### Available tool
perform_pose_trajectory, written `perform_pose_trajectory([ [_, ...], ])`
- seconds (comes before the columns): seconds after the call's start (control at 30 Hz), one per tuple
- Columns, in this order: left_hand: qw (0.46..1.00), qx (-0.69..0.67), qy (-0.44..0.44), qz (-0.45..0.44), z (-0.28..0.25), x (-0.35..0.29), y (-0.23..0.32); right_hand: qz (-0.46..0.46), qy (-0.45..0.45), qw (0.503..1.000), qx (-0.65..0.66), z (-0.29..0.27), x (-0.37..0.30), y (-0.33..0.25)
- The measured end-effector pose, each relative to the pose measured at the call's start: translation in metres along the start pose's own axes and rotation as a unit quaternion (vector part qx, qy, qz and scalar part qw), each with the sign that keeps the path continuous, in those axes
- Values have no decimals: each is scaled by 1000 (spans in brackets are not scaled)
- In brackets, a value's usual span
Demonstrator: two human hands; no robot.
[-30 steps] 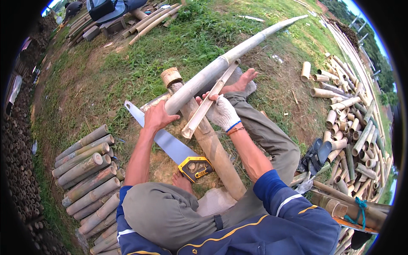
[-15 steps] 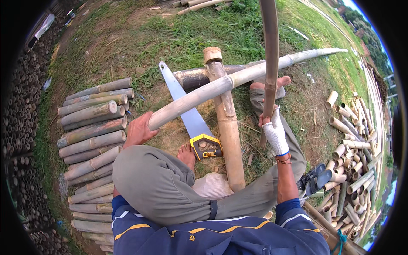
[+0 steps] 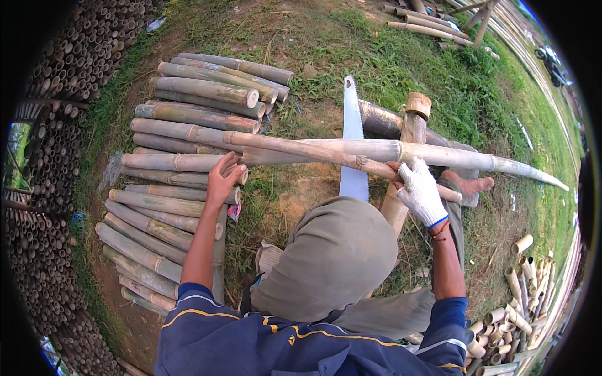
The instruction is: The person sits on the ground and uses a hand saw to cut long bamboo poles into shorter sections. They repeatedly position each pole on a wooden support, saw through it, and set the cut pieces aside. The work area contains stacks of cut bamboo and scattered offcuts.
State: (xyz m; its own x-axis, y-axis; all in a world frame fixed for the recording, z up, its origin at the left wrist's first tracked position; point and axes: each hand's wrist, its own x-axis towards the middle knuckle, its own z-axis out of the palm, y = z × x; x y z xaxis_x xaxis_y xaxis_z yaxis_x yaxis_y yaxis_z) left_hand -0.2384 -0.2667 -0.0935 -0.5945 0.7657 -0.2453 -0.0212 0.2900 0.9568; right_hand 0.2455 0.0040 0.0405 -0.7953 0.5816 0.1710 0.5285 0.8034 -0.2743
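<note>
A long pale bamboo pole lies across an upright wooden post, its thin end reaching right over the grass. My bare left hand grips the pole's thick cut end, just above the stacked bamboo. My gloved right hand is closed on a thinner bamboo piece. That piece lies slanted over the pole and points left toward the stack. A hand saw lies on the ground under the pole, its handle hidden behind my raised knee.
Cut bamboo lengths lie stacked on the ground at left, beside a wall of piled bamboo ends. Short bamboo offcuts lie at lower right. A bare foot rests by the post. More poles lie on the grass at the back.
My right hand swung the thinner piece down from upright, so it now lies across the pole pointing left. My view turned left toward the stack. My left hand stayed at the pole's end.
</note>
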Motion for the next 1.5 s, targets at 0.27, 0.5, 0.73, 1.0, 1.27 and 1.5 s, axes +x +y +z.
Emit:
perform_pose_trajectory([
  [0.27,973,-206,99,-7,41,-13,21,-64,20,997,-39,21,38,50],
  [0.5,981,-113,155,3,35,-1,1,-15,92,994,-60,46,37,65],
  [0.73,878,295,245,286,99,-18,78,4,132,988,-75,55,25,63],
  [1.0,727,499,-214,419,239,32,147,119,191,970,-95,76,7,20],
  [1.27,742,518,-324,277,275,63,150,118,159,970,-139,71,-3,14],
  [1.5,750,503,-351,248,208,68,148,53,137,983,-111,68,12,-11],
])
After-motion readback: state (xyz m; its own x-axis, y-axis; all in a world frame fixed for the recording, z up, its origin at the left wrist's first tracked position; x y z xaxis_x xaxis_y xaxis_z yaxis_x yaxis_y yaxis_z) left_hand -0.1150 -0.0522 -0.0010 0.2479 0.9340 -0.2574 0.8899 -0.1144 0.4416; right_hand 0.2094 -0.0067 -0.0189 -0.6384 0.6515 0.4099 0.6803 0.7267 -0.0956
